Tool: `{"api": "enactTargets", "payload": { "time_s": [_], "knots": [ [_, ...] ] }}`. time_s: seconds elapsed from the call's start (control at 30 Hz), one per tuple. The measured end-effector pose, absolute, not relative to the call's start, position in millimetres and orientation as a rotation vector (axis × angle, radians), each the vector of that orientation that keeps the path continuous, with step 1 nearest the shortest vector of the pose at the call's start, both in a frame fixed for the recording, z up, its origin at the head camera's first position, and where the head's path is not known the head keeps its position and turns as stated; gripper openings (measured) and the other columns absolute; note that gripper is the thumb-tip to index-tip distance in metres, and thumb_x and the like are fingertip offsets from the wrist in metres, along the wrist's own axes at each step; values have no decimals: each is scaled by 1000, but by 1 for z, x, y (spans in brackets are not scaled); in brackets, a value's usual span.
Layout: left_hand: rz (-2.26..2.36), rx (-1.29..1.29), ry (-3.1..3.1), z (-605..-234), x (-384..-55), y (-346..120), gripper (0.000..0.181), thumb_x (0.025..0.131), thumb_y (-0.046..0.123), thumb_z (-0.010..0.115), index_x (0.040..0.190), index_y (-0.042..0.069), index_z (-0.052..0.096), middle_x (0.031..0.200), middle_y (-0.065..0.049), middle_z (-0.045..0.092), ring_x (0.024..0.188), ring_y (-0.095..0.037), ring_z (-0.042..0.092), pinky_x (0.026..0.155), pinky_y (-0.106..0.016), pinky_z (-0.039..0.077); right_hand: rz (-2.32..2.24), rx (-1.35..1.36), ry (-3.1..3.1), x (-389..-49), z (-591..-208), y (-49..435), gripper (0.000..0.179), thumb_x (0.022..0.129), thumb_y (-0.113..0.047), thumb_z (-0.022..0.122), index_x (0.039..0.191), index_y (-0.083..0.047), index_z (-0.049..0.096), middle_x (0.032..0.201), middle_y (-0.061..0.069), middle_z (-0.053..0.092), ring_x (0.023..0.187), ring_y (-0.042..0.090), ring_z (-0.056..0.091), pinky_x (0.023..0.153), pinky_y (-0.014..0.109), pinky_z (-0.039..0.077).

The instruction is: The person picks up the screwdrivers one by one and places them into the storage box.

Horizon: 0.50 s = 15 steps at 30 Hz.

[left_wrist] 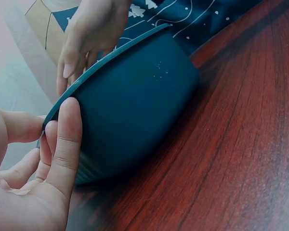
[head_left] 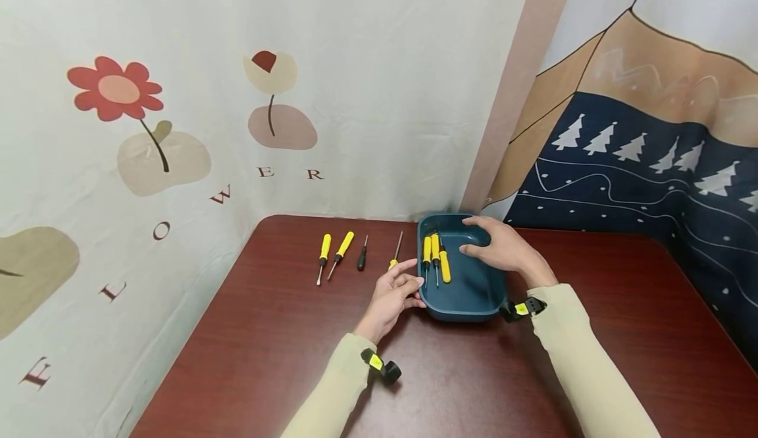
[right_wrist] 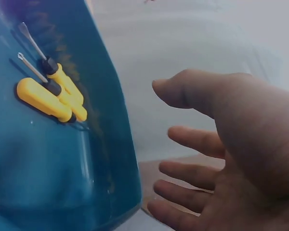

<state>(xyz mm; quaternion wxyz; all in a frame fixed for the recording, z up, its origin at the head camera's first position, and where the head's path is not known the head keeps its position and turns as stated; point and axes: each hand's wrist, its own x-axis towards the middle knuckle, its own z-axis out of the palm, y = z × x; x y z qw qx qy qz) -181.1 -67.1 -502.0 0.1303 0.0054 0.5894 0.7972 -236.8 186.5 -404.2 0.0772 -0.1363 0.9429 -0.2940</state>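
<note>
A dark blue plastic tub stands on the table, with three yellow-handled screwdrivers lying along its left side. My left hand grips the tub's left rim; in the left wrist view its fingertips lie against the outer wall. Over the tub's right side hovers my right hand, thumb and fingers spread apart and nothing in them. Just beyond the left hand lies another yellow-handled screwdriver, its handle partly hidden by the fingers.
Left of the tub lie two yellow-handled screwdrivers, one beside the other, and a small dark-handled screwdriver. The reddish-brown table backs onto a printed curtain.
</note>
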Motion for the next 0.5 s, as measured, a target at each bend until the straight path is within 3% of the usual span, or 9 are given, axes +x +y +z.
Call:
{"api": "enactTargets", "payload": {
  "time_s": [0.27,0.5],
  "knots": [
    [2314,40,1708,-501,-182,-69,53,99,4,65,150,9,49,91,-3,64,65,-12,63,63,-27,62,-1173,-201,2772,-224,-419,206,84,99,-41,66,164,-11,23,165,24,30,146,47,39,112,64,45],
    [2309,29,1712,-506,-184,-67,53,99,3,65,149,9,50,89,1,64,66,-12,62,64,-27,62,-1364,-30,2666,-220,-435,216,79,101,-40,63,163,-11,25,163,22,35,145,43,42,114,60,46]
  ]
}}
